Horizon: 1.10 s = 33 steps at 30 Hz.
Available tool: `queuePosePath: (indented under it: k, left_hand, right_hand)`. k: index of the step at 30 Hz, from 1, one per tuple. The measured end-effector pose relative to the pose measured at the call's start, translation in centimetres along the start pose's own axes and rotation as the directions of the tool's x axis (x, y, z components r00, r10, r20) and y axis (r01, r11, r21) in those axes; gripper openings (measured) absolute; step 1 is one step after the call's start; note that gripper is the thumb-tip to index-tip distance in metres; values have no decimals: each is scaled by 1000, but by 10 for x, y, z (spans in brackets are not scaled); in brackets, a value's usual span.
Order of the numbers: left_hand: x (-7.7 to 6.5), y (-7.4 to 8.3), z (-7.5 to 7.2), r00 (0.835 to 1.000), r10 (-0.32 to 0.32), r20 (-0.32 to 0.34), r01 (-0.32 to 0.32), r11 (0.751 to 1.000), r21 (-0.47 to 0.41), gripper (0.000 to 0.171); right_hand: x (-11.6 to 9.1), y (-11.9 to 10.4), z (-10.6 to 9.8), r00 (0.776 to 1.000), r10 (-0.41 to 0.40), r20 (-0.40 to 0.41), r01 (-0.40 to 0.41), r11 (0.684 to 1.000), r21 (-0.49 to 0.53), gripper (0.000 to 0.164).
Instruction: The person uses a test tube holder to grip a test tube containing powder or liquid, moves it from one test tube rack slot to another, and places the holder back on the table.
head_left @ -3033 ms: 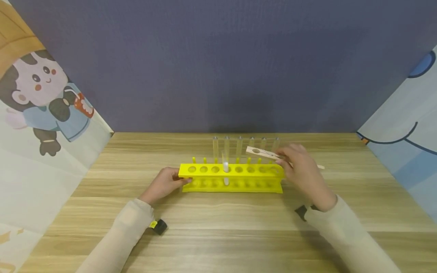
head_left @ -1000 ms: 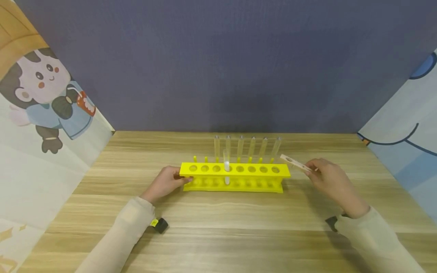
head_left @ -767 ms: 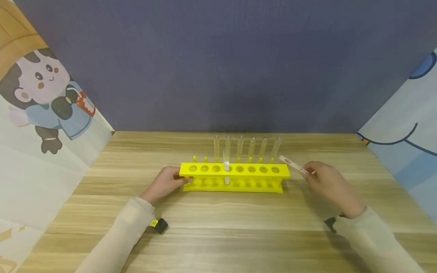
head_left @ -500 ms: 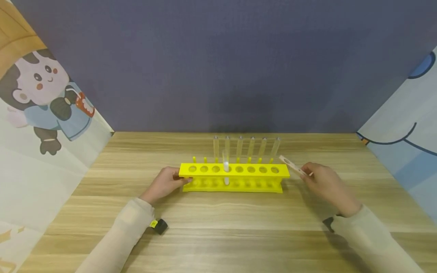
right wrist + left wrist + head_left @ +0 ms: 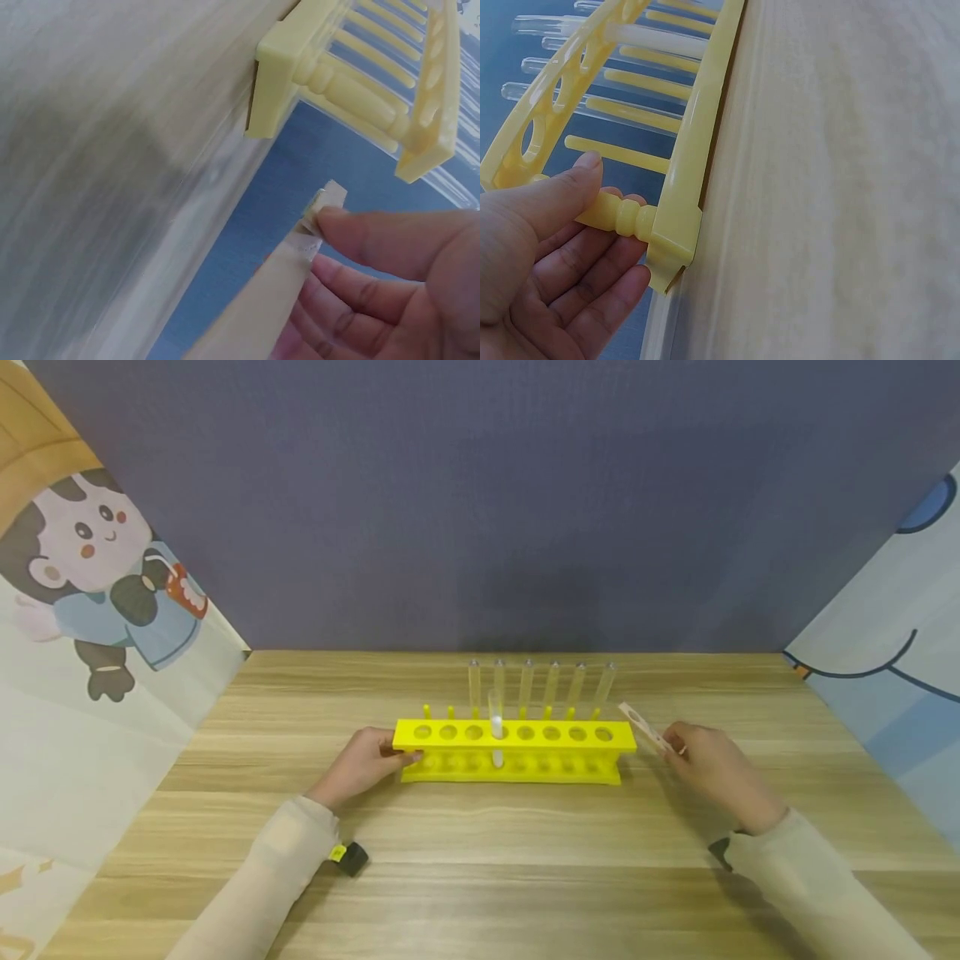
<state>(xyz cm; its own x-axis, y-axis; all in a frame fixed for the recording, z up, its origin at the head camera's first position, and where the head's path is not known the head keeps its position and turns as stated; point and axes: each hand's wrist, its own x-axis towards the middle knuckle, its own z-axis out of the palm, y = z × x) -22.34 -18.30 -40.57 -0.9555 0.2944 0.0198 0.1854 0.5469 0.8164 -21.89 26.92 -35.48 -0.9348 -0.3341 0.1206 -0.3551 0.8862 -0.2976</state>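
A yellow test tube rack (image 5: 537, 746) stands on the table. My left hand (image 5: 362, 762) grips its left end post, thumb and fingers round it in the left wrist view. One upright test tube (image 5: 497, 727) with white contents sits in a hole of the top plate. Several clear test tubes (image 5: 528, 681) hang upside down on the pegs along the back. Off the rack's right end, my right hand (image 5: 716, 768) pinches a wooden test tube holder (image 5: 639, 724). The holder's end points toward the rack's back right corner, and nothing shows in its jaws.
The wood-grain table (image 5: 480, 877) runs back to a dark blue partition (image 5: 480, 527). White printed panels, one with a cartoon figure (image 5: 105, 560), flank it left and right. A black wrist camera (image 5: 352, 858) hangs under the left sleeve.
My right hand has moved from over the rack's right end out to the right, then slightly back left. The test tube holder now slants more steeply. My left hand and the rack have stayed put.
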Motion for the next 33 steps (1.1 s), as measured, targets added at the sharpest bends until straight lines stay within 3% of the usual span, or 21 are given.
queuePosePath:
  k: [20,33]
  left_hand:
    - [-1,-1,1,1000,0,-3,0,1000,2,25]
    - [1,2,0,1000,13,-1,-13,1000,19,24]
  right_hand:
    - [3,5,10,997,41,67,-42,999,15,15]
    - [9,12,15,992,6,130,-12,999,44,11]
